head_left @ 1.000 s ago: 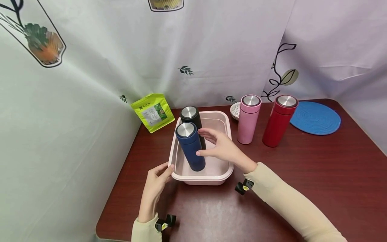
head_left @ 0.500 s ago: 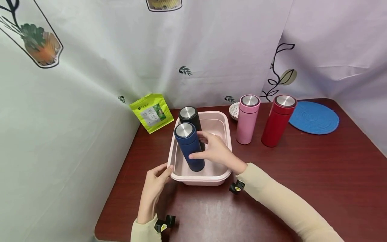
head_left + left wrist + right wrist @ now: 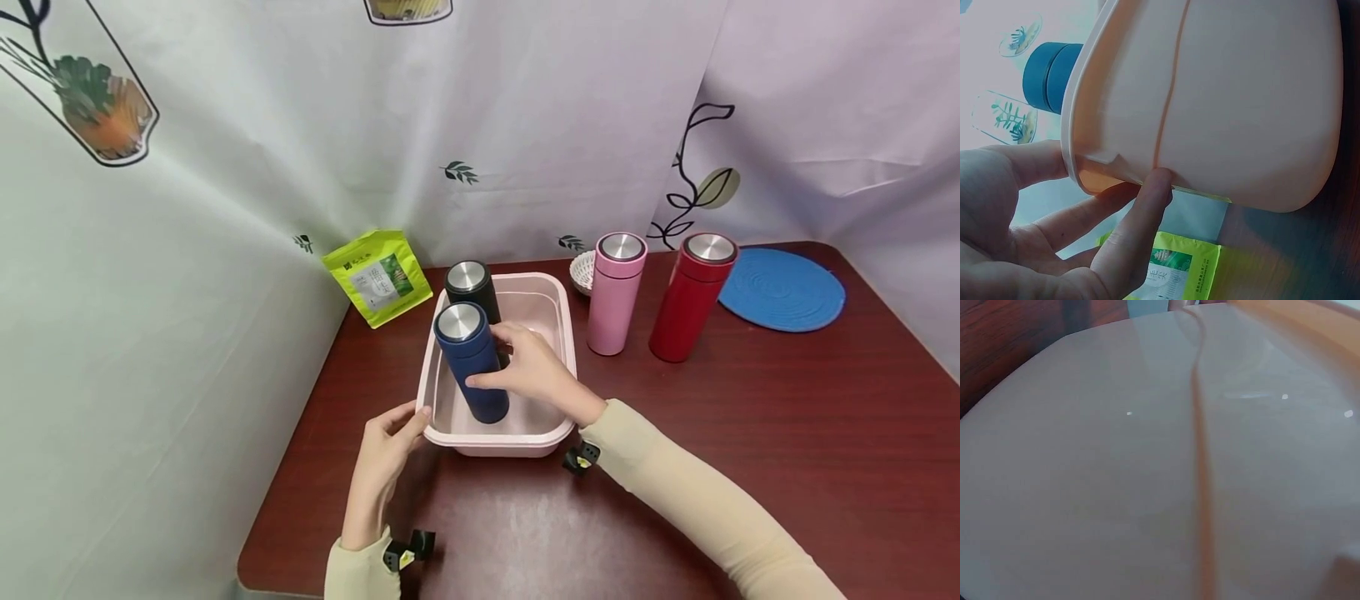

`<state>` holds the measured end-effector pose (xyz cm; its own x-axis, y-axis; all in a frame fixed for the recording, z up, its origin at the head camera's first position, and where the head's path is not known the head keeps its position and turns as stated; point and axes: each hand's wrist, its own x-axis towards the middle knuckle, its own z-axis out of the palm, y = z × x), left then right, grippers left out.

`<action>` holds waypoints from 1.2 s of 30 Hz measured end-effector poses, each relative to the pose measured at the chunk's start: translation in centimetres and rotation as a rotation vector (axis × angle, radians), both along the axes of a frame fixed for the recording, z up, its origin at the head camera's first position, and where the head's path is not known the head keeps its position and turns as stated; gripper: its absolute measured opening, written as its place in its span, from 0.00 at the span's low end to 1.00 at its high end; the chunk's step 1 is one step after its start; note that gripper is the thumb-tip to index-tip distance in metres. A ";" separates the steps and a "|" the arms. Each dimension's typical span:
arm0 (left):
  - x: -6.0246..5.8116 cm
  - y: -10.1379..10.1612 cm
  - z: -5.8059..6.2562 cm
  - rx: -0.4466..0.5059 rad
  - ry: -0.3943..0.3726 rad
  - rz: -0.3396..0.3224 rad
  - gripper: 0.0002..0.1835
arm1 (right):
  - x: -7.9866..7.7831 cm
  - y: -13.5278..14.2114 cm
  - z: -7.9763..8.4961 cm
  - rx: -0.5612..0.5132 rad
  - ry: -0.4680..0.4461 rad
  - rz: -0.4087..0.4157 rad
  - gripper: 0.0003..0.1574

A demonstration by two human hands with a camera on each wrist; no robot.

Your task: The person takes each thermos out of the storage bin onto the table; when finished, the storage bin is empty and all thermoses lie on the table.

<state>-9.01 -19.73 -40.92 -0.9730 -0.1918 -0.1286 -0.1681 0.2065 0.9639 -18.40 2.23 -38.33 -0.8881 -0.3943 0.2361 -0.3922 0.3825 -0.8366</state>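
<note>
A dark blue thermos flask (image 3: 474, 367) with a steel-topped lid stands in the pale pink plastic basin (image 3: 517, 440). My right hand (image 3: 528, 364) grips it from the right, thumb across the near side and fingers behind, partly hidden. Just beyond it is a black thermos flask (image 3: 470, 281), largely covered by the blue one. At the basin's near left corner, my left hand (image 3: 386, 454) holds the rim. The left wrist view shows the left hand's (image 3: 1085, 231) fingers at the rim and outer wall. The right wrist view is filled mostly by the basin's outer wall (image 3: 1097, 462).
To the right of the basin stand a pink thermos flask (image 3: 617, 304) and a red one (image 3: 690, 304). A small white woven basket (image 3: 582, 273) is partly behind the pink flask. A blue round mat (image 3: 783, 292) lies at the back right, a green pouch (image 3: 378, 279) at the back left.
My right hand has moved left onto the blue thermos flask, and its thumb and fingers have closed round it. The left hand stays at the basin's rim.
</note>
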 end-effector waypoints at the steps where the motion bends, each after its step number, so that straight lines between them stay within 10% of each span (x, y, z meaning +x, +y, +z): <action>1: 0.0 0.0 0.0 -0.001 0.000 -0.001 0.21 | 0.0 0.1 0.1 -0.001 -0.007 0.002 0.40; 36: 0.4 0.3 0.3 0.035 0.013 -0.004 0.22 | 2.2 4.3 3.1 -0.094 0.189 -0.050 0.29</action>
